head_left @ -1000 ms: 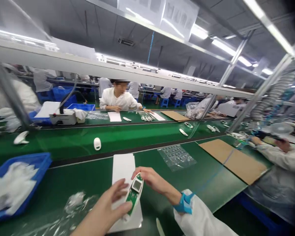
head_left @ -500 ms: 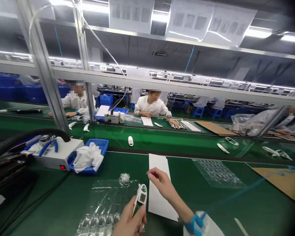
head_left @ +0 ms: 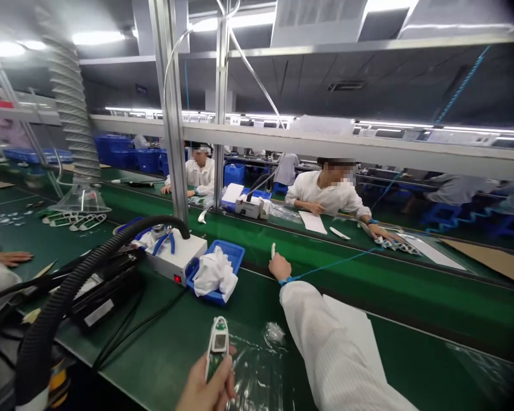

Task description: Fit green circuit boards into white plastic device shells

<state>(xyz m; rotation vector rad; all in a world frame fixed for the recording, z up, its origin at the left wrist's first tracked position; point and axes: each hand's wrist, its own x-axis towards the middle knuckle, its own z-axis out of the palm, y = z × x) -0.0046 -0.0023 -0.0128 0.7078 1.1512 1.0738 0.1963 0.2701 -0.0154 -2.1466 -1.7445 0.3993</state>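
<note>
In my left hand (head_left: pixel 208 379), low in the view, is a white plastic device casing (head_left: pixel 219 341) with a green circuit board and a small grey screen showing. Its rounded end points up and away from me. My right arm stretches out over the green conveyor belt. There my right hand (head_left: pixel 280 267) has its fingers curled at a slim white plastic shell (head_left: pixel 273 250), which sticks up past the fingertips; the grip itself is partly hidden. A blue wrist strap with a cord circles that wrist.
A blue tray (head_left: pixel 235 257) of white cloths stands beside a white box unit (head_left: pixel 167 265) with blue pliers and a black hose. Clear plastic packaging (head_left: pixel 257 371) and white paper (head_left: pixel 364 325) lie on the bench. Co-workers sit across the belt; another person's hand is far left.
My right hand has reached forward and left from above the white paper to the shell on the belt. The view has turned left. My left hand still holds the casing.
</note>
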